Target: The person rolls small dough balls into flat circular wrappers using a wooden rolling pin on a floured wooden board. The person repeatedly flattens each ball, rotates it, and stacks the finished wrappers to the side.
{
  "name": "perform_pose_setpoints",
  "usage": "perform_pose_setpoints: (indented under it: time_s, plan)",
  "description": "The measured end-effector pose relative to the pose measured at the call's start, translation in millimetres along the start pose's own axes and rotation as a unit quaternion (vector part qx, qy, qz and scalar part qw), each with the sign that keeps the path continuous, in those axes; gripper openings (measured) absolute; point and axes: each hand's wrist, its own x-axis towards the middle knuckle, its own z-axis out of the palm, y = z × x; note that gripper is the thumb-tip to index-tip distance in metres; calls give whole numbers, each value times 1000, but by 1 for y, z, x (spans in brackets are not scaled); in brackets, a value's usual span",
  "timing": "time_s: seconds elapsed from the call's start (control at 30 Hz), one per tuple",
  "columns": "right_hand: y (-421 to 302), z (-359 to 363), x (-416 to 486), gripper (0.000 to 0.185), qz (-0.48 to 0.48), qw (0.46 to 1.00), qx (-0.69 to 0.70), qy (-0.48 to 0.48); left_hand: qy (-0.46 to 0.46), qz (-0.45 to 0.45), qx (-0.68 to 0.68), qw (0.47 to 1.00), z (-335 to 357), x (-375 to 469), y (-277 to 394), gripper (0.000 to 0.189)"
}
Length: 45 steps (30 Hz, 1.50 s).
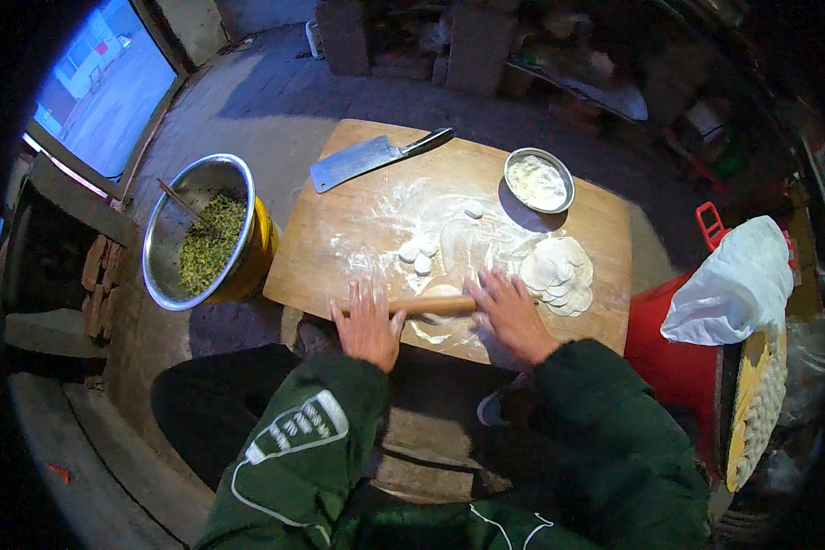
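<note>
Both palms rest on a wooden rolling pin [430,305], my left hand [370,328] over its left end and my right hand [514,313] near its right end. Beneath the pin lies a flat round of dough [444,291], partly covered by it. Just right of my right hand is an overlapping pile of thin dough wrappers [557,275]. A few small dough pieces [419,256] sit beyond the pin, and another dough piece [474,213] lies farther off. Flour dusts the wooden board [316,240] under all of this.
A cleaver [357,163] and a metal bowl of flour [536,182] occupy the board's far side. At left, a metal basin [148,234] holds chopped green filling [213,240] and chopsticks [177,201]. Rows of dumplings [763,412] and a white cloth [729,289] are at right, by a red container [663,350].
</note>
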Motion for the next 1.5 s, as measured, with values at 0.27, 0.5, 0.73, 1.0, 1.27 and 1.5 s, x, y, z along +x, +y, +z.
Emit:
perform_pose_setpoints:
  time_s: [0.27,0.5,0.73,1.0,1.27,1.5]
  plan:
    - [-4,-7,-32,32,-52,997,58,27,62,99,-39,992,12,-34,-23,40]
    - [-6,-26,-22,21,-13,985,159,62,55,146,-117,981,-3,-31,-25,38]
    - [7,8,11,48,-20,998,23,59,-12,91,-2,996,7,3,-15,52]
    - [-6,-2,-1,62,-5,999,14,-41,-98,46,-16,994,-20,-10,-2,66]
    - [0,-4,26,59,3,996,5,91,30,24,-67,997,-14,19,3,63]
    - [-12,-2,-37,67,-51,998,30,-13,-25,141,-12,990,-5,-24,-18,61]
